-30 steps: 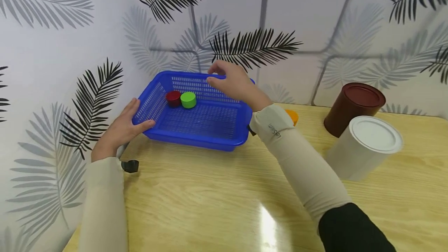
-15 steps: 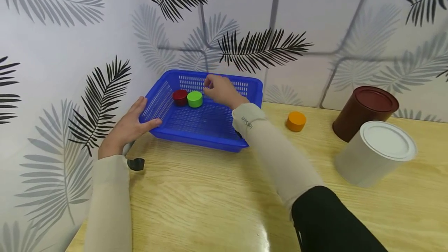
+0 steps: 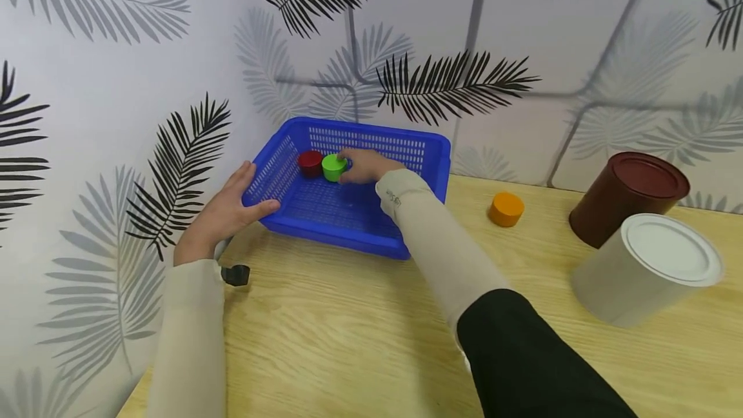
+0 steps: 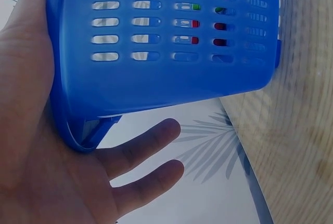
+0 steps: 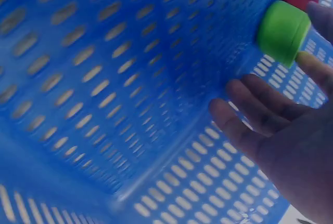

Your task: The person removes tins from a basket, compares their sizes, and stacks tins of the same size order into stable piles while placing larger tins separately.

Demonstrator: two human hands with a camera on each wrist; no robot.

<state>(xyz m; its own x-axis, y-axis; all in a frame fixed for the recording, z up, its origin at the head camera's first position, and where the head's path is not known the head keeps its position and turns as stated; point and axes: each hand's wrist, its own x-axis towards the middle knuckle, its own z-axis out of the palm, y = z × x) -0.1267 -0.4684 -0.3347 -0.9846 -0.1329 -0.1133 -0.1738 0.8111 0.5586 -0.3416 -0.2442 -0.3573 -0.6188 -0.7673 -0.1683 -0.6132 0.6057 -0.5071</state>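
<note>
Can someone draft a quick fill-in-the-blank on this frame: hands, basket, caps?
1. The right hand pinches the ____ cap inside the blue basket.
2. The left hand rests open against the basket's ____ side.
3. Right beside the green cap in the basket sits a ____ cap.
4. The orange cap lies on the ____, outside the basket.

Missing words: green; left; red; table

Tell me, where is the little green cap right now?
In the head view the green cap sits inside the blue basket, far left, touching the red cap, with the right hand pinching it.
</note>
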